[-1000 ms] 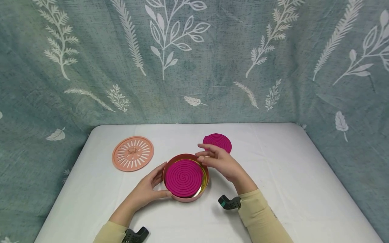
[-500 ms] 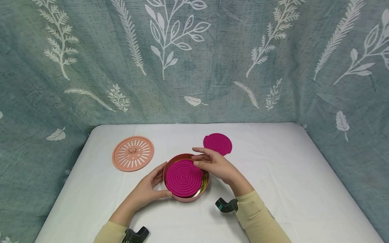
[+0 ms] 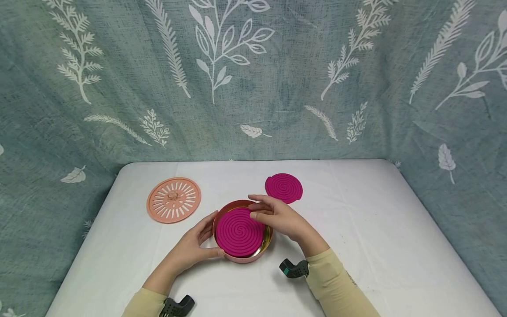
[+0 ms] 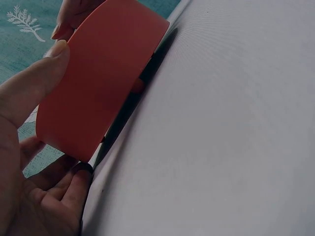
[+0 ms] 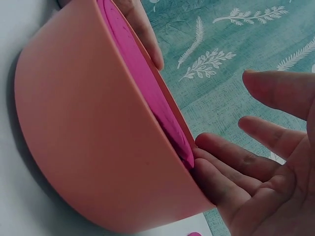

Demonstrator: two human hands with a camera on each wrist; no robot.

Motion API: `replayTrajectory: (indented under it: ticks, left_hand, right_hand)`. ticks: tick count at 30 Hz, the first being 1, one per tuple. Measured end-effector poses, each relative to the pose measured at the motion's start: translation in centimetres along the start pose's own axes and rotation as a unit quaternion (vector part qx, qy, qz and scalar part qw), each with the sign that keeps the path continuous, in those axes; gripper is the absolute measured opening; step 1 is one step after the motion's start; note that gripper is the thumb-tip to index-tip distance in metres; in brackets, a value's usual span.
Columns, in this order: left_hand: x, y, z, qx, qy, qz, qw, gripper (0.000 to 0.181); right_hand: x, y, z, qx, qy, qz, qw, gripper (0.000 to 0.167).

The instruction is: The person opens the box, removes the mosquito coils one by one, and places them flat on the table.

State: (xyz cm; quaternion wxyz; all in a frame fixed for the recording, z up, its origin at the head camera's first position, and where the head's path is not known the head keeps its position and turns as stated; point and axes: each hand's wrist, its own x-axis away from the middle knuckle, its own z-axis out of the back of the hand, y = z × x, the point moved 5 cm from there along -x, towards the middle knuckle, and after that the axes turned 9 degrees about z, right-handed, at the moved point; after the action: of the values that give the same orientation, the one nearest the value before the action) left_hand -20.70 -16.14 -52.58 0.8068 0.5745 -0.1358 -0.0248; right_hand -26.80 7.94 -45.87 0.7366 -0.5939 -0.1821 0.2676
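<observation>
A round pink tin (image 3: pixel 243 259) with a gold inside stands on the white table. In it lies a magenta mosquito coil (image 3: pixel 239 232), close to flat; the right wrist view shows its edge just below the rim. My left hand (image 3: pixel 198 244) grips the tin's left side, thumb at the front and fingers behind. My right hand (image 3: pixel 283 220) is over the tin's right rear rim. In the right wrist view its lower fingers (image 5: pixel 236 162) reach to the rim by the coil's edge, while thumb and another finger stand apart from it. Whether they touch the coil is unclear.
A second magenta mosquito coil (image 3: pixel 284 188) lies flat behind my right hand. At the back left lies an orange slotted lid (image 3: pixel 173 200) with a small ring in its middle. A patterned green curtain (image 3: pixel 253 79) hangs behind the table (image 3: pixel 388 229).
My right hand has moved left and slightly down, from beside the tin's right rim to over the coil's right rear edge. The left hand and the tin stay in place.
</observation>
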Motion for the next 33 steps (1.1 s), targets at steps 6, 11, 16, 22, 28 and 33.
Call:
replayTrajectory:
  ticks: [6, 11, 16, 22, 28, 33]
  left_hand:
    - [0.01, 0.07, 0.03, 0.011, -0.005, -0.013, 0.9998, 0.108]
    - [0.03, 0.12, 0.02, 0.016, -0.003, -0.020, 0.9997, 0.108]
    - [0.01, 0.02, -0.01, 0.009, 0.002, -0.015, 0.9998, 0.108]
    - [0.06, 0.10, -0.06, 0.006, 0.002, -0.019, 0.9998, 0.109]
    - [0.16, 0.32, -0.06, 0.010, -0.001, -0.016, 0.9998, 0.107]
    - [0.17, 0.38, -0.03, 0.013, -0.004, -0.017, 0.9998, 0.107]
  right_hand:
    - [0.01, 0.00, 0.01, -0.004, 0.002, 0.001, 1.0000, 0.057]
    - [0.03, -0.09, 0.08, 0.004, 0.010, 0.002, 0.9999, 0.055]
    - [0.04, -0.34, 0.27, 0.014, 0.025, 0.002, 0.9996, 0.051]
    - [0.09, -0.66, 0.42, -0.006, 0.033, 0.010, 0.9994, 0.049]
    - [0.05, -0.56, 0.49, -0.031, 0.043, 0.018, 0.9984, 0.049]
    - [0.03, -0.38, 0.50, -0.054, 0.053, 0.004, 0.9971, 0.050]
